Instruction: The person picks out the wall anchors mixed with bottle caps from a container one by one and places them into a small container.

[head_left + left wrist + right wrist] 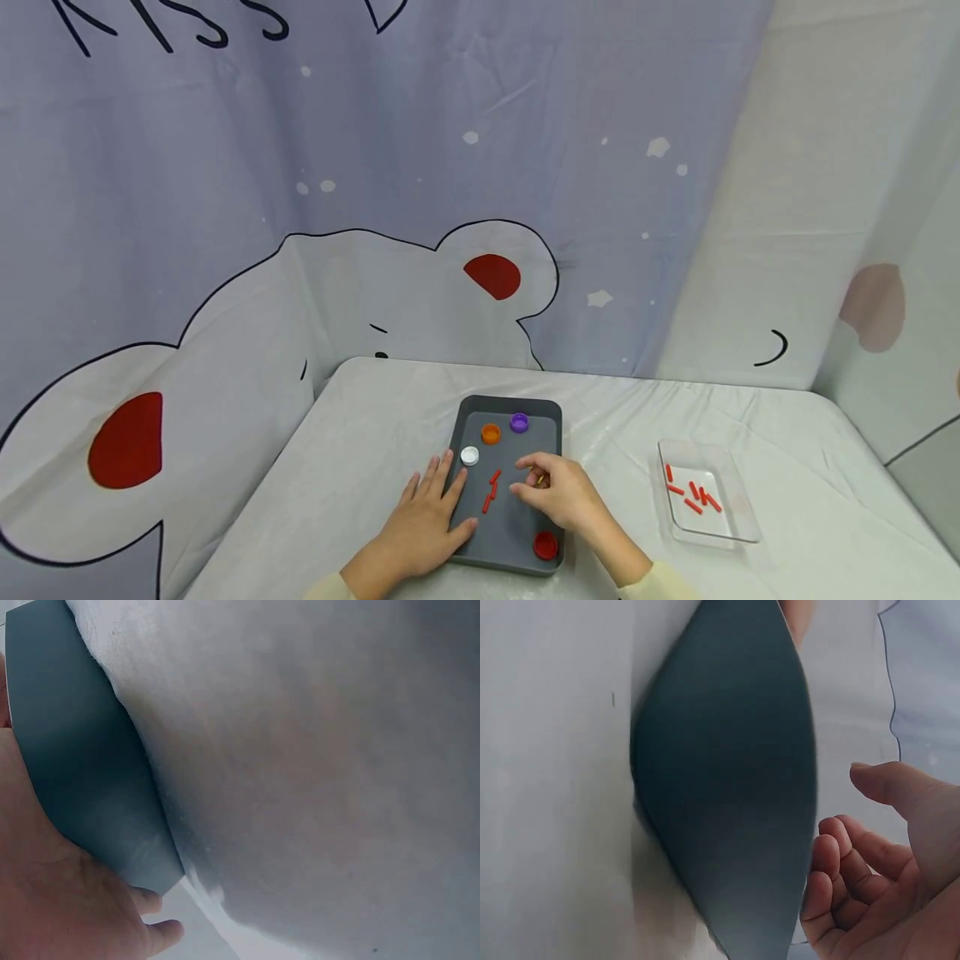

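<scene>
Arranging the thin, red, plastic-looking sticks (493,490), in a crooked row on the rectangular dark-grey tray (510,537) between the hands, seems the step in hand, the left hand (423,525) lying spread and flat, the right hand (561,493) with thumb and forefinger parted, any hidden hold unclear, and the next adjustment likely calls for a light pinch.

We're in a curtained-off booth: cartoon-printed cloth (420,167) hangs behind the white-covered table (330,458), and pale cloth (930,350) closes the table's right side!

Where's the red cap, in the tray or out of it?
In: the red cap sits on the gray tray, inside its rim, at the near right corner.
</scene>
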Demonstrator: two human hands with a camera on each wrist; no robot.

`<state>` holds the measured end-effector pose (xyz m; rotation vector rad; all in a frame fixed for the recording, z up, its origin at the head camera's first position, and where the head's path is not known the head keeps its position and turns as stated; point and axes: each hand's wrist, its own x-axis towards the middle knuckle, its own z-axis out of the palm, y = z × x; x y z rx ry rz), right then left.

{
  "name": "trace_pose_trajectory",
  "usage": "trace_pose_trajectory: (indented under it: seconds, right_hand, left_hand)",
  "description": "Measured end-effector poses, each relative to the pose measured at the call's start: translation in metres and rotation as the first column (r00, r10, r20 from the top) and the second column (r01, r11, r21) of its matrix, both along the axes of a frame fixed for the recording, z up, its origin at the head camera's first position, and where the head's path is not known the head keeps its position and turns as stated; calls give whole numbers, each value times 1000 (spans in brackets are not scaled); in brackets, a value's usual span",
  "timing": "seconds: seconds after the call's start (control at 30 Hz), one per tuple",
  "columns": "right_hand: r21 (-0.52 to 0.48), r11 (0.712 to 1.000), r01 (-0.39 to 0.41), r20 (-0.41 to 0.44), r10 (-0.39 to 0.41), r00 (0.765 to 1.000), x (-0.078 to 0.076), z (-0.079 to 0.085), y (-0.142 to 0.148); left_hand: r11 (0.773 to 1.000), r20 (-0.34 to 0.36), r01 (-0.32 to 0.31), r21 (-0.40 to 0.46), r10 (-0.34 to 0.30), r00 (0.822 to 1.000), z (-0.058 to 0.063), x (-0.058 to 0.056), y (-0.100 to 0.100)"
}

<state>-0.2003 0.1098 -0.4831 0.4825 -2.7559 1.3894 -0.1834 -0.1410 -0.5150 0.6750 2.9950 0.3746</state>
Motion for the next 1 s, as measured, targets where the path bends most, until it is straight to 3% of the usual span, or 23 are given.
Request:
trace_pose_trajectory:
  seconds: [0.57, 1.0]
  right_hand:
    - [67, 986, -153, 53, 150, 987, -4, -11, -26]
    - [212, 963, -165, 58, 156, 986, -12, -23, -38]
  left_hand:
    - [1000, 1, 4, -7, -4, 1000, 0, -1, 0]
    - [1000, 5, 10, -4, -10, 1000, -1, -1, -2]
